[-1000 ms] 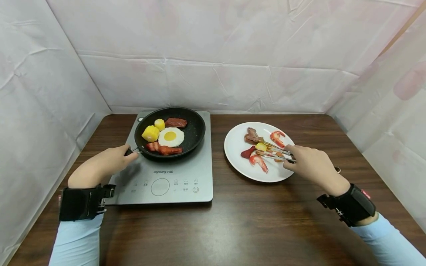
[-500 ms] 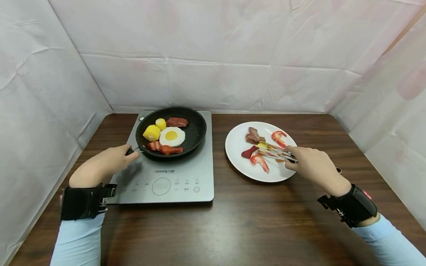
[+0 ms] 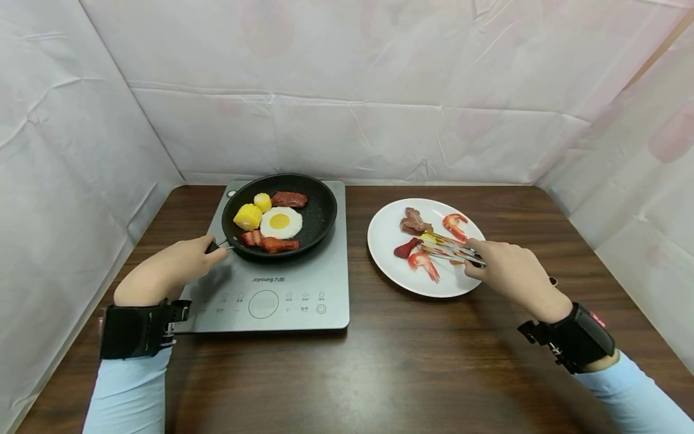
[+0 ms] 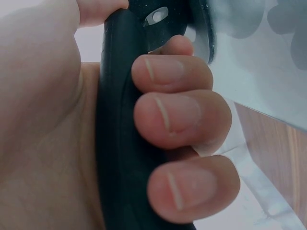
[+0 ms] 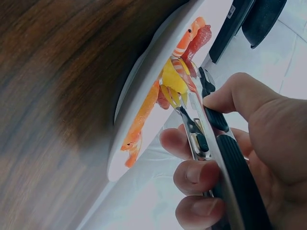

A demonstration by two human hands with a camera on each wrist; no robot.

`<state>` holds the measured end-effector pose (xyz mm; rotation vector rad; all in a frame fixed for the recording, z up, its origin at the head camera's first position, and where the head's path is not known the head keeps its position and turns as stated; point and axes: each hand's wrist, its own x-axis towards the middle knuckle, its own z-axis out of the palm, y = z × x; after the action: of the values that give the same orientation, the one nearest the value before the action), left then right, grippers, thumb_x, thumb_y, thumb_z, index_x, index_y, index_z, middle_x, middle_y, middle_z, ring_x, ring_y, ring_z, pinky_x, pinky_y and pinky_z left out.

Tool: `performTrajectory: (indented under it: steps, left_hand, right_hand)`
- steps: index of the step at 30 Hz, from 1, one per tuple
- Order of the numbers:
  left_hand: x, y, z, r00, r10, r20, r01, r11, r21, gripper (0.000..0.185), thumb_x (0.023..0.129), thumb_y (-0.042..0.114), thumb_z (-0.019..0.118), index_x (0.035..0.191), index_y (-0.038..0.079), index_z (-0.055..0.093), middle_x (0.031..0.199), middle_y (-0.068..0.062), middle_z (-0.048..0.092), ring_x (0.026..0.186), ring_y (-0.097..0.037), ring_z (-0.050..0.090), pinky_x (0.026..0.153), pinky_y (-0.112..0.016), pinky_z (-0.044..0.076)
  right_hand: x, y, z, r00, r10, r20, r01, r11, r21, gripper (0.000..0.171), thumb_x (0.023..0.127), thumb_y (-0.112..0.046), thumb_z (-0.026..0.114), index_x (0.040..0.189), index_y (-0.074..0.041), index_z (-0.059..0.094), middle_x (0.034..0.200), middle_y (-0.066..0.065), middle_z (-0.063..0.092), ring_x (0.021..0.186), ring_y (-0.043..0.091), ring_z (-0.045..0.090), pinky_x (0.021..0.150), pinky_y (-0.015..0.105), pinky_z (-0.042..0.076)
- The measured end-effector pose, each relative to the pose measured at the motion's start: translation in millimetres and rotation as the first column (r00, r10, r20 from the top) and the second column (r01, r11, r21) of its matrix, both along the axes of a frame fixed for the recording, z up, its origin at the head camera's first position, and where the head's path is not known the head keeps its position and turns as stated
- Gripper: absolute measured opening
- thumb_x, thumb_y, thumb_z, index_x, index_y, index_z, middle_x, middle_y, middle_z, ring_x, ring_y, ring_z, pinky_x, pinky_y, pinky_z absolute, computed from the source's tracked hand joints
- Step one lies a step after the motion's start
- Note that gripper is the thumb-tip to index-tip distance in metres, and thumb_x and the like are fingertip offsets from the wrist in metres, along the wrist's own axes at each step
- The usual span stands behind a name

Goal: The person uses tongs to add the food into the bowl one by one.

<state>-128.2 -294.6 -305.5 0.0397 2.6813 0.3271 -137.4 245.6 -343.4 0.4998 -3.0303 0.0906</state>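
Note:
The frying pan sits on the silver induction cooktop, and my left hand grips its black handle with curled fingers. Inside the pan lie a fried egg, corn pieces, and reddish meat pieces. My right hand holds metal tongs over the white plate. The tong tips stand on either side of a small yellow piece, close against it. Around it on the plate are shrimp, a brown meat piece and a dark red piece.
Cooktop and plate stand side by side on a dark wooden table, with bare wood between them. Pale sheeting hangs behind and at both sides. The cooktop's front edge carries touch controls.
The tongs' arms have come closer together around the yellow piece. My left hand and the pan keep their places; the whole head view has shifted very slightly.

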Motion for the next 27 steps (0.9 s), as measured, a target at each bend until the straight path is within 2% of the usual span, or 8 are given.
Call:
performTrajectory:
  steps: [5, 10, 14, 16, 21, 27]
  left_hand:
    - [-0.9, -0.4, -0.8, 1.000, 0.003, 0.002, -0.003, 1.000, -0.004, 0.079, 0.106, 0.042, 0.030, 0.152, -0.020, 0.018, 0.149, -0.046, 0.032, 0.133, -0.059, 0.046, 0.110, -0.070, 0.038]
    - [-1.7, -1.4, -0.6, 1.000, 0.010, 0.014, -0.010, 1.000, -0.012, 0.080, 0.106, 0.043, 0.030, 0.153, -0.020, 0.017, 0.150, -0.046, 0.032, 0.134, -0.059, 0.045, 0.110, -0.070, 0.038]
    - [-2.0, -1.6, -1.4, 1.000, 0.010, 0.016, -0.010, 1.000, -0.013, 0.080, 0.106, 0.045, 0.029, 0.153, -0.020, 0.017, 0.150, -0.046, 0.033, 0.133, -0.059, 0.046, 0.110, -0.070, 0.038]
    - [-1.8, -1.9, -2.0, 1.000, 0.008, 0.025, -0.008, 1.000, -0.008, 0.080, 0.106, 0.045, 0.029, 0.154, -0.019, 0.016, 0.150, -0.045, 0.034, 0.132, -0.058, 0.048, 0.107, -0.069, 0.041]
    - [-2.1, -2.3, -3.3, 0.999, 0.008, 0.031, -0.008, 1.000, -0.007, 0.081, 0.107, 0.046, 0.028, 0.154, -0.018, 0.016, 0.151, -0.045, 0.032, 0.134, -0.057, 0.046, 0.108, -0.069, 0.041]
    - [-2.4, -2.2, -3.7, 1.000, 0.014, 0.025, -0.014, 1.000, -0.022, 0.081, 0.107, 0.047, 0.028, 0.153, -0.019, 0.018, 0.152, -0.045, 0.029, 0.138, -0.060, 0.040, 0.112, -0.070, 0.035]
  right_hand:
    - [1.7, 0.0, 2.0, 1.000, -0.009, 0.017, 0.009, 1.000, 0.000, 0.040, 0.090, -0.028, 0.069, 0.125, -0.009, 0.068, 0.074, 0.005, 0.067, 0.056, 0.016, 0.048, 0.043, 0.032, 0.033]
    - [3.3, 0.0, 1.7, 1.000, -0.009, 0.002, 0.009, 1.000, -0.008, 0.037, 0.091, -0.027, 0.068, 0.123, -0.009, 0.067, 0.068, 0.002, 0.062, 0.053, 0.016, 0.045, 0.043, 0.031, 0.031]
    - [4.5, 0.8, 0.7, 1.000, -0.009, 0.004, 0.009, 1.000, -0.015, 0.037, 0.091, -0.028, 0.067, 0.123, -0.010, 0.067, 0.069, 0.002, 0.063, 0.053, 0.015, 0.047, 0.043, 0.031, 0.032]
    - [5.3, 1.9, 1.0, 1.000, -0.017, 0.024, 0.017, 1.000, -0.018, 0.038, 0.092, -0.029, 0.067, 0.124, -0.010, 0.066, 0.075, 0.003, 0.068, 0.055, 0.015, 0.047, 0.044, 0.031, 0.032]
    - [5.5, 4.9, 4.2, 0.996, -0.042, 0.077, 0.044, 0.999, -0.028, 0.039, 0.093, -0.031, 0.067, 0.127, -0.011, 0.066, 0.093, 0.008, 0.075, 0.061, 0.015, 0.052, 0.046, 0.031, 0.034]
    - [3.9, 5.6, 6.5, 0.996, -0.046, 0.078, 0.048, 0.998, -0.027, 0.039, 0.092, -0.032, 0.067, 0.125, -0.011, 0.067, 0.095, 0.010, 0.075, 0.065, 0.018, 0.059, 0.047, 0.035, 0.039]
